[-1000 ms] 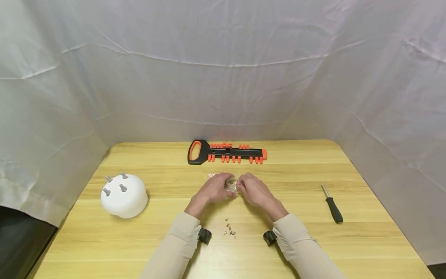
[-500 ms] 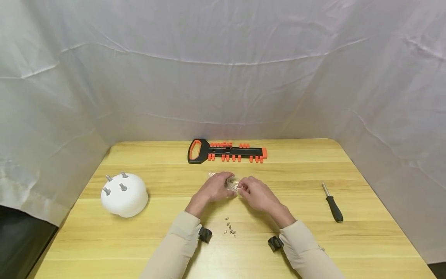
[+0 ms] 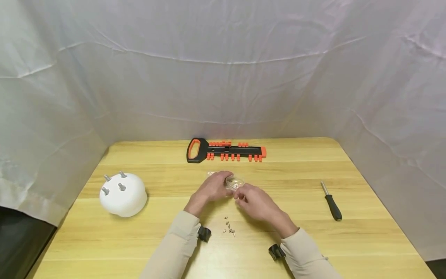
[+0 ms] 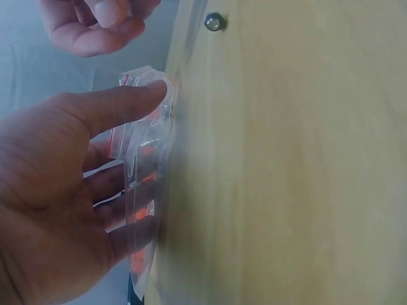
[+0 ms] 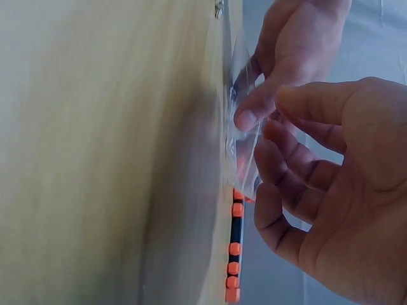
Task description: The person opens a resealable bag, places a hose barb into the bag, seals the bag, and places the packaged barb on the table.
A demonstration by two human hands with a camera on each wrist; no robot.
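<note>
My left hand [image 3: 214,186] holds a clear plastic zip bag [image 3: 235,181], thumb on one side and fingers on the other. In the left wrist view the bag's red zip line [image 4: 113,141] shows beside the thumb, and its mouth gapes. My right hand [image 3: 257,202] is at the bag's near right edge, fingers loosely bent. In the right wrist view its thumb and fingertips stand apart with nothing visible between them. Several small metal pieces [image 3: 229,226] lie on the table between the forearms; one [image 4: 215,21] has a hex-shaped collar.
Behind the hands lies a black rack with orange clips [image 3: 237,150] and a loop handle. At left sits a white round body [image 3: 122,199] with several metal posts. A black-handled screwdriver-like tool [image 3: 333,207] lies at right. Grey sheeting [image 3: 223,77] encloses the wooden table [image 3: 366,248].
My right hand has drawn back slightly toward the near side from the bag's mouth, and more of the bag shows. The left hand has stayed in place, still holding the bag.
</note>
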